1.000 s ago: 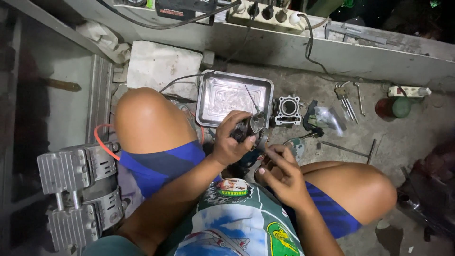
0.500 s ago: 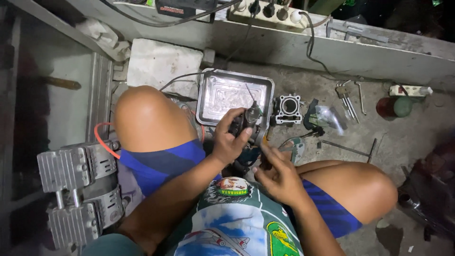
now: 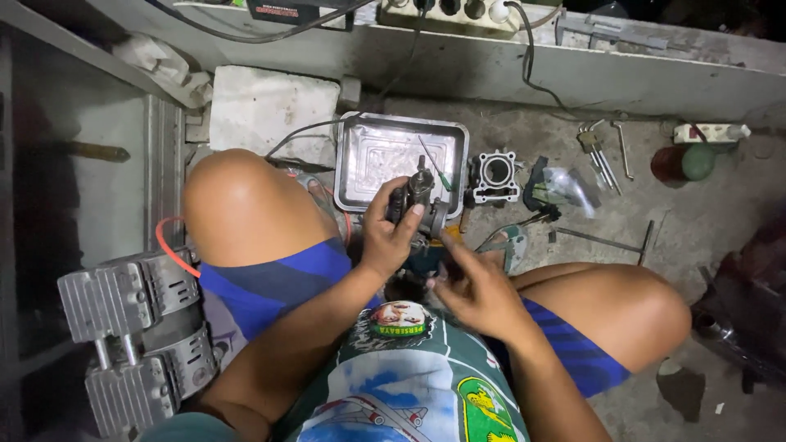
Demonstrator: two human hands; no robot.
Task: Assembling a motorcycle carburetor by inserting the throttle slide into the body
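1. Left hand, frame centre, has a closed grip around a small dark engine part.
2. Right hand works its lower edge, fingers loosely curled, holding nothing visible.
3. A steady hold would likely help.
4. Metal tray lies behind; cylinder block sits right.

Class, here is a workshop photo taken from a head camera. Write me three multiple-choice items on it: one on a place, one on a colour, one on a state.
1. Where does the metal tray lie?
A. on the floor in front of the knees
B. on the person's lap
C. on the wall ledge

2. What colour is the screwdriver handle in the tray?
A. red
B. green
C. yellow

3. How is the small engine part kept?
A. lying in the tray
B. gripped in the left hand
C. on the floor beside the cylinder block

Key: 1 A, it sits on concrete beyond the knees. 2 B, the handle shows green. 3 B, left fingers wrap it while the right hand reaches toward its underside.
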